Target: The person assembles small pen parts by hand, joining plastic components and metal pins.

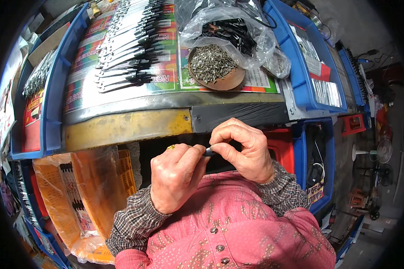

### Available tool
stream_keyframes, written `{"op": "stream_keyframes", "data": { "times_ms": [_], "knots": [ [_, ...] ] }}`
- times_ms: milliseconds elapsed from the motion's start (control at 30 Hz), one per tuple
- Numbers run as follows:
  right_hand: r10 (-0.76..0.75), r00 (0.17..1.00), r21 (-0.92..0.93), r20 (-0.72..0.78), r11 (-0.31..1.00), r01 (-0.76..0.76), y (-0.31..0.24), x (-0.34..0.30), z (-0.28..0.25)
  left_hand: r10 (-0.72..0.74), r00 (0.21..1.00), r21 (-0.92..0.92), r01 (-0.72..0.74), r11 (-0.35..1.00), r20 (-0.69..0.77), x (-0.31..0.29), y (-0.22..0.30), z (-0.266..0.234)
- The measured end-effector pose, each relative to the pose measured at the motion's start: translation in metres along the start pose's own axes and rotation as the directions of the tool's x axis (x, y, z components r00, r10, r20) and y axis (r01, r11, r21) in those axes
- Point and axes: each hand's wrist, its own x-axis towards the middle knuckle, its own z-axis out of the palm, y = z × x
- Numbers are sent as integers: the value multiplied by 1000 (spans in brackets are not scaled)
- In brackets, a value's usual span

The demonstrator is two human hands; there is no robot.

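My left hand and my right hand meet in front of my chest, just off the table's near edge. Between the fingertips of both is a small dark cylindrical piece with a lighter end; the fingers hide most of it. Beyond my hands, a shallow round dish holds a heap of small silvery metal parts. Behind it lies a clear plastic bag with black plastic parts inside. A long row of slim white pens with black ends covers the table's left part.
Blue trays stand at the left and right, with silvery and white sticks in them. Below left is an orange crate lined with plastic, containing pens. A blue bin with a white cable and a red stool-like thing are low right.
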Motion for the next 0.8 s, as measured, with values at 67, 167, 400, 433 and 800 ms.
{"op": "stream_keyframes", "data": {
  "times_ms": [67, 167, 400, 433, 800],
  "knots": [
    [-124, 992, -111, -37, 987, 120, 2, 0, 2, 2, 1000, 22, -2, 1000, 9, 0, 0, 0],
    [-240, 969, -234, -55, 947, 222, 4, 0, 5, 8, 1000, 34, -8, 999, 2, 1, -1, 1],
    [-363, 932, -335, 2, 878, 342, 6, 2, 6, 56, 998, 80, -55, 995, -12, -1, -7, 5],
    [-400, 916, -386, 27, 841, 379, 7, 1, 6, 63, 998, 87, -62, 994, -14, -2, -8, 6],
    [-573, 805, -552, 157, 625, 552, 18, -8, 6, 133, 987, 151, -118, 981, -89, -3, -14, 13]
  ]
}}
